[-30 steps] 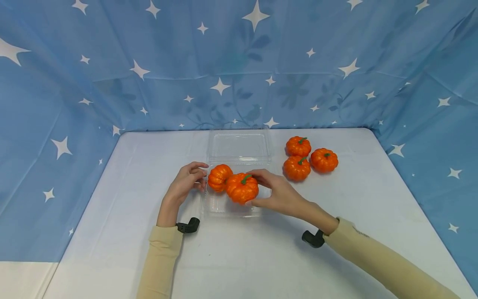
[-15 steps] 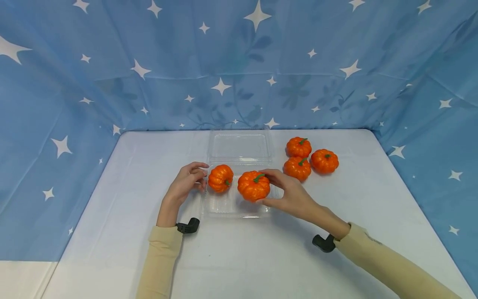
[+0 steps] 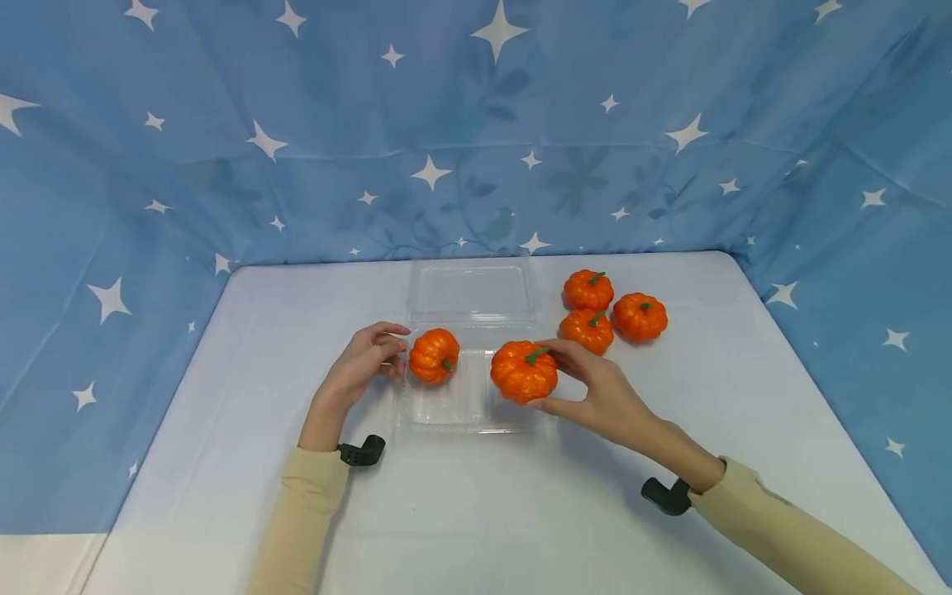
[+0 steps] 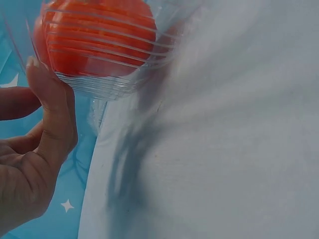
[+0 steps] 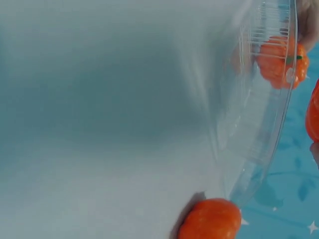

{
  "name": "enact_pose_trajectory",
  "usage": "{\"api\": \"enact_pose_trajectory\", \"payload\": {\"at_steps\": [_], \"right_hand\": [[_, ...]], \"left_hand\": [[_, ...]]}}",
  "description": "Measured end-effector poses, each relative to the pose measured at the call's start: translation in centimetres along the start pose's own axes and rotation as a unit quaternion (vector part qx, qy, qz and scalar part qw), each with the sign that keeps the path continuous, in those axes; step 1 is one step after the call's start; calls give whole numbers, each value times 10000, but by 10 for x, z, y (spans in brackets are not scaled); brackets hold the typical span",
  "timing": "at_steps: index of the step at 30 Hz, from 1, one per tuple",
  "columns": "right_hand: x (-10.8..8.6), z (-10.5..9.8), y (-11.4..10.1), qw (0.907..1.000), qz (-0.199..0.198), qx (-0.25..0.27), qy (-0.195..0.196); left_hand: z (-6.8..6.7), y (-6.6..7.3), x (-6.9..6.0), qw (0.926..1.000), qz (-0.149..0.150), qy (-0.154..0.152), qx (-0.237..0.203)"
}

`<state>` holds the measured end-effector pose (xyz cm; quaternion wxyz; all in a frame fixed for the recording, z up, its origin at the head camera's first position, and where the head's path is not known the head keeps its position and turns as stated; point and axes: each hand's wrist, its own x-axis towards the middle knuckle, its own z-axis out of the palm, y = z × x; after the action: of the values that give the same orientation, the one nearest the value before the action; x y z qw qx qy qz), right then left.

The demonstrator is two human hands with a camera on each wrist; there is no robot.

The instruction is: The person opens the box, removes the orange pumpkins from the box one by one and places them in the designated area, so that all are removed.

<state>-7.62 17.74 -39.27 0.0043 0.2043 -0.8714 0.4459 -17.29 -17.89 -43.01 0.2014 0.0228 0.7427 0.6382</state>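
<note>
An orange toy pumpkin (image 3: 524, 372) with a green stem is held between the thumb and fingers of my right hand (image 3: 606, 397), raised over the right half of a clear plastic clamshell box (image 3: 468, 417). Another pumpkin (image 3: 434, 356) lies in the box's left half, tipped so its stem points right and down. My left hand (image 3: 360, 364) is at the box's left edge, fingers loosely bent. In the left wrist view a fingertip of the left hand (image 4: 50, 109) touches the clear wall, with the orange pumpkin (image 4: 99, 40) behind it.
Several pumpkins are in view; three stand in a group right of the box, including a back one (image 3: 588, 290), a right one (image 3: 640, 317) and a front one (image 3: 586, 330). The box's lid (image 3: 472, 289) lies open toward the blue star-patterned curtain (image 3: 476, 182). A white cloth (image 3: 446, 512) covers the table.
My right hand has carried its pumpkin rightward, away from the one in the box's left half. The left hand stays at the box's edge. The head view has shifted slightly.
</note>
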Motion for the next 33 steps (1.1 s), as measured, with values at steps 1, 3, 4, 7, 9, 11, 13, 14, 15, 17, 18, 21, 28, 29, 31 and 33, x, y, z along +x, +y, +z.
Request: {"api": "enact_pose_trajectory", "payload": {"at_steps": [1,3,4,7,9,11,13,14,15,17,18,21,28,29,31,33], "right_hand": [[-2,-1,1,10000,12,-21,26],[-6,-4,1,9999,56,-75,85],[-8,-6,0,9998,85,-104,118],[-13,-12,0,9995,110,-166,240],[-17,-16,-1,9992,152,-189,312],[-21,-20,0,9988,219,-236,366],[-25,-23,1,9982,318,-293,419],[-27,-25,2,9978,357,-332,446],[-29,-27,3,9973,403,-378,473],[-32,-30,5,9963,461,-470,556],[-34,-32,6,9957,474,-515,602],[-38,-38,9,9941,499,-634,725],[-54,-50,18,9907,639,-763,930],[-56,-51,19,9904,666,-771,938],[-59,-54,22,9896,707,-813,954],[-61,-56,24,9887,762,-853,969]], "left_hand": [[-1,-1,0,10000,-22,-9,8],[-3,-3,0,10000,-55,8,0],[-3,-4,0,10000,-56,13,-13],[-5,-6,-1,10000,-4,4,-34],[-5,-7,-1,10000,-4,5,-84],[-5,-8,-1,9999,-19,-20,-123],[-4,-8,-2,9999,-41,-38,-161],[-4,-9,-1,9998,-53,-36,-179],[-4,-9,-1,9998,-45,-52,-187],[-4,-10,-1,9998,-14,-79,-176],[-4,-10,-1,9998,11,-91,-163],[-4,-9,0,9998,8,-70,-182],[-3,-7,3,9996,103,-213,-183],[-3,-7,3,9996,99,-206,-192],[-3,-7,3,9996,104,-195,-193],[-4,-8,3,9996,125,-189,-174]]}}
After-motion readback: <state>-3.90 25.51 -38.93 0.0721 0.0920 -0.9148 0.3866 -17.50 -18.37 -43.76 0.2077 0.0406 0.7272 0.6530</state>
